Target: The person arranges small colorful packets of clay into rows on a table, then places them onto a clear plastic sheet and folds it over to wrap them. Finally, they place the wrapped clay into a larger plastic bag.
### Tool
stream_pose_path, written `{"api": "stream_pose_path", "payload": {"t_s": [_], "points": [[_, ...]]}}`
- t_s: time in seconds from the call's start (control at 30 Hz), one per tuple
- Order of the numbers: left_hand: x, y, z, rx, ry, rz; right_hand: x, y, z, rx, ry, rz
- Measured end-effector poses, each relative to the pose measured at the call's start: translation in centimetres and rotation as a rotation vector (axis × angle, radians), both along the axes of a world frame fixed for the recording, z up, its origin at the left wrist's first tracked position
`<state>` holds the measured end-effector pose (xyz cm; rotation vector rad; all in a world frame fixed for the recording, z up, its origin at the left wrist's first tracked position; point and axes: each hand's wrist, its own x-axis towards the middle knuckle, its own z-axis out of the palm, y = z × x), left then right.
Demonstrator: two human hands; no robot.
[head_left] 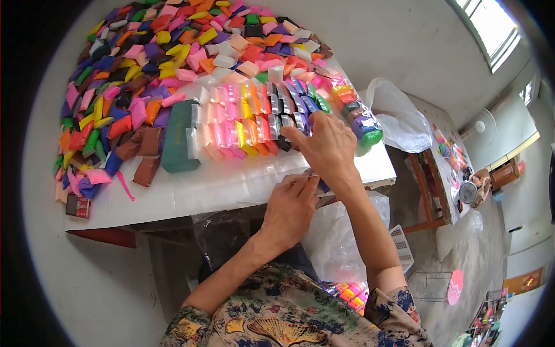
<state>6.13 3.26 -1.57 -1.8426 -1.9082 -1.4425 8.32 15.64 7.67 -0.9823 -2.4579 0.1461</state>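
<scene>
Rows of small colour-sorted packets (245,118) in clear wrap lie on the white table, running from pale peach through pink, yellow, orange, red and black to purple and green. Over the dark end of these rows is my right hand (329,147), thumb and forefinger apart beside the black and purple packets. Closer to me, at the table's front edge, my left hand (292,202) has its fingers closed around a purple packet (324,187), mostly hidden by both hands. A dark green block (180,139) stands against the left end of the rows.
A large heap of loose coloured packets (156,58) covers the back and left of the table (231,194). A filled multicoloured pack (358,118) lies at the right edge, near a clear plastic bag (399,118). More packets (350,295) show below, beside my lap.
</scene>
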Motion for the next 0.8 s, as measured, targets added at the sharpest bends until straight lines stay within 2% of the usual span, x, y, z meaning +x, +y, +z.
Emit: {"api": "stream_pose_path", "payload": {"t_s": [0.17, 0.37, 0.5, 0.57, 0.67, 0.77, 0.8], "points": [[-0.2, -0.2, 0.7, -0.006, 0.003, -0.021, -0.4, 0.9, 0.4, -0.096, -0.15, 0.002], [-0.4, -0.3, 0.7, -0.053, 0.022, -0.044, -1.4, 0.5, -0.7, 0.116, -0.14, -0.017], [-0.2, -0.6, 1.0, -0.103, 0.032, -0.04, -1.8, 0.6, -0.1, 0.064, -0.221, -0.014], [0.0, -0.6, 1.2, -0.121, 0.1, 0.03, -1.6, 0.8, -0.1, 0.075, -0.221, -0.009], [-0.1, -0.8, 1.1, -0.174, 0.141, 0.046, -0.9, 1.3, -0.7, 0.215, -0.074, -0.04], [0.0, -0.4, 0.3, -0.162, 0.146, 0.057, 1.8, 0.3, 2.0, 0.131, 0.102, -0.094], [0.0, -0.4, 0.4, -0.152, 0.148, 0.061, 3.3, -0.9, 3.2, 0.143, 0.241, -0.059]]}}
